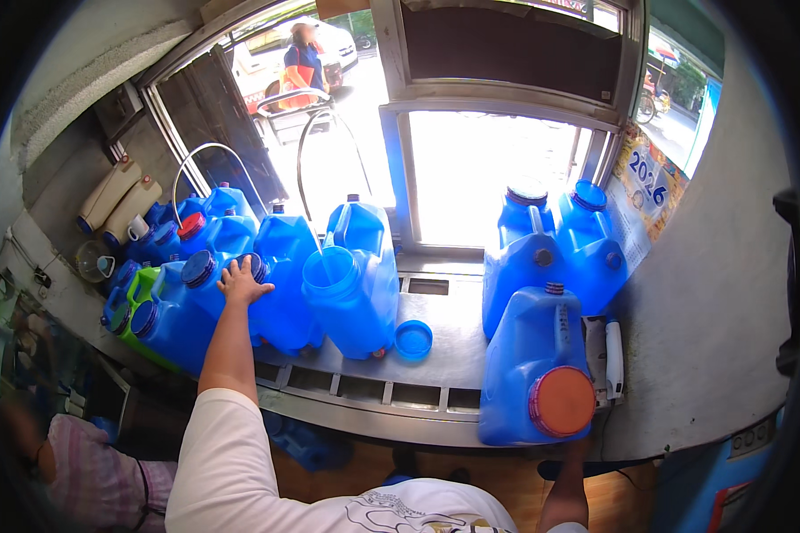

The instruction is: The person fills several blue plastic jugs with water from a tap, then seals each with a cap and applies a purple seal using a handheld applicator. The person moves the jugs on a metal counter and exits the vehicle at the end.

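One blue jug [360,311] stands uncapped on the table [455,318], its filling and closing apparently unfinished, a blue lid [413,340] lying beside it. The left hand [242,282] is spread wide over a capped jug [284,298]; the right hand is hidden, its state impossible to tell.

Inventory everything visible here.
Left jugs: many, overlapping, blue, left counter
Open jug: 1, blue, middle
Right jugs: 3, blue, right counter
Green jugs: 1+, green, far left
Loose cap: 1, blue, beside open jug
Tubes: 2, silver, above jugs
Containers: 2, beige, far left
Unclear item: 1, white, right counter
Counter: 1, silver, centre
Poster: 1, multicoloured, right wall
Passerby: 1, blue top, outside
Co-worker: 1, pink clothing, lower left
Left hand: 1, bare, on jug cap
Right hand: 1, bare, mostly hidden, lower right
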A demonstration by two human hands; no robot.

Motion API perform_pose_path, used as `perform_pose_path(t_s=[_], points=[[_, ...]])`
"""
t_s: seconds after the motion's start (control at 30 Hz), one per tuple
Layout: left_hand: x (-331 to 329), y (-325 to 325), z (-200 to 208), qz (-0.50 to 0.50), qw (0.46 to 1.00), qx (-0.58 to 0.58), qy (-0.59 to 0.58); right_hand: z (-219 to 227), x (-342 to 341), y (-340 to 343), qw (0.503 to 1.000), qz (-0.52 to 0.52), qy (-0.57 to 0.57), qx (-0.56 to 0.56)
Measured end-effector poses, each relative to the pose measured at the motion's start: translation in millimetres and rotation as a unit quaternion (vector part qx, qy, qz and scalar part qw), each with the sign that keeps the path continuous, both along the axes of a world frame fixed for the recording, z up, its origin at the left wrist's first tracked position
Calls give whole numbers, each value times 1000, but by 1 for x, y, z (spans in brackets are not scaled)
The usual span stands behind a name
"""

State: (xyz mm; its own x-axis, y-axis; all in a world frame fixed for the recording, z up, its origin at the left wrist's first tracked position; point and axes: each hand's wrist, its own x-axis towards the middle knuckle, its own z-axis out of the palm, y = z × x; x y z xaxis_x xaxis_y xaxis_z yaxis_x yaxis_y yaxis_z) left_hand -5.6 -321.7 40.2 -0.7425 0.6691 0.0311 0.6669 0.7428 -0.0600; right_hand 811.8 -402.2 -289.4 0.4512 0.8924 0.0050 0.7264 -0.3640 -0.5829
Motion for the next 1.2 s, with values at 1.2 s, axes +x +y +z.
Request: perform_pose_path(t_s=[1.2], points=[[93,-84,-117,-387,842,341,-157,91,-257,-59,866,442,188,-140]])
